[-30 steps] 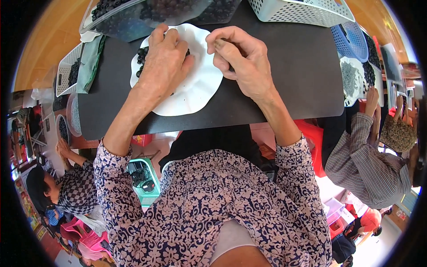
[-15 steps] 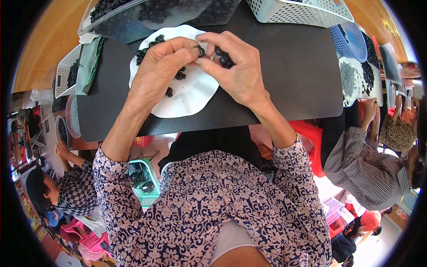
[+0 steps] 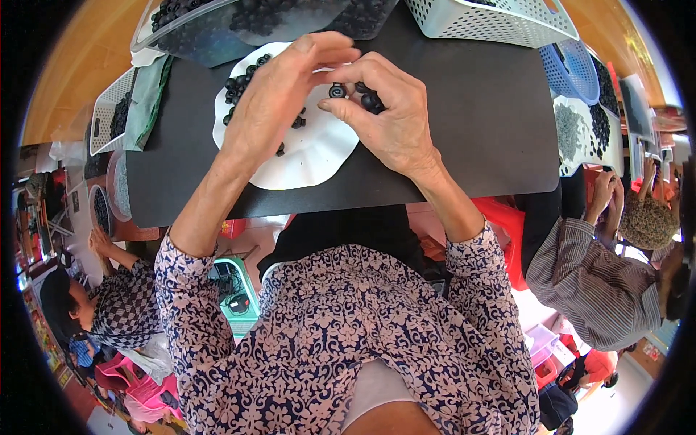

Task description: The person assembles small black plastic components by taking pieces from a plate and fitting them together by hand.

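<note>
My right hand (image 3: pixel 388 112) is curled around several small black round parts (image 3: pixel 371 100). One more black ring-shaped part (image 3: pixel 337 90) shows its face between that hand's thumb and forefinger. My left hand (image 3: pixel 272 101) hovers over the plate just to the left, its fingers stretched toward the right hand; its thumb is hidden, and no part is visible in it. Beneath both hands lies a white wavy-edged plate (image 3: pixel 312 163). A cluster of the same black parts (image 3: pixel 235 88) rests on its left side, partly covered by my left hand, and a few lie near its middle.
A clear bin (image 3: pixel 196 47) full of black parts stands at the far side of the dark table (image 3: pixel 471 130). Nearby are a white perforated basket (image 3: pixel 493 25) and, at far right, a blue basket (image 3: pixel 569 69). Other people (image 3: pixel 602 275) sit at both sides.
My left hand has left the part it was pinching together with the right hand and lifted away, its fingers straightening. That part now stays in my right hand's fingertips.
</note>
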### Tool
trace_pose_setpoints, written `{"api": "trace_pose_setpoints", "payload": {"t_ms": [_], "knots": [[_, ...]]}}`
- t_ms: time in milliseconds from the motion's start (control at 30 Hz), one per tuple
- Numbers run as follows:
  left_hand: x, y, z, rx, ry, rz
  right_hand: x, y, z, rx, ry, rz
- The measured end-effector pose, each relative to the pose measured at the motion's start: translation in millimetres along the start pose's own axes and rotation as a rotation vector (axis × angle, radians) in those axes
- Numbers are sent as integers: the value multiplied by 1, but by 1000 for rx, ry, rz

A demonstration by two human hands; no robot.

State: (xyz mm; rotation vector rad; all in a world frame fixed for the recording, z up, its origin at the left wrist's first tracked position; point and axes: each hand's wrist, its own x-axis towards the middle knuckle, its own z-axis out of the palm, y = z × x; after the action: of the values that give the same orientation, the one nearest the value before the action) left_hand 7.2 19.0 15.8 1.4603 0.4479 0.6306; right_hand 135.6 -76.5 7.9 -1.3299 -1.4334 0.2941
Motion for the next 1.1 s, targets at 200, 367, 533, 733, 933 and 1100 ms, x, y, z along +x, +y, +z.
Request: {"api": "trace_pose_setpoints", "payload": {"t_ms": [200, 367, 533, 733, 933, 1100], "knots": [[3, 6, 17, -176, -111, -51, 1, 0, 1, -2, 13, -50], [-2, 13, 29, -309, -86, -47, 3, -3, -2, 35, 31, -109], [1, 12, 37, -320, -54, 12, 4, -5, -10, 46, 26, -71], [-21, 10, 35, -430, 153, 32, 28, -14, -28, -81, 251, -126], [-94, 3, 43, -385, -108, -180, 122, 23, -97, -326, 411, -15], [-107, -7, 60, -472, -183, -270, 143, 85, -147, -781, 152, 75]]}}
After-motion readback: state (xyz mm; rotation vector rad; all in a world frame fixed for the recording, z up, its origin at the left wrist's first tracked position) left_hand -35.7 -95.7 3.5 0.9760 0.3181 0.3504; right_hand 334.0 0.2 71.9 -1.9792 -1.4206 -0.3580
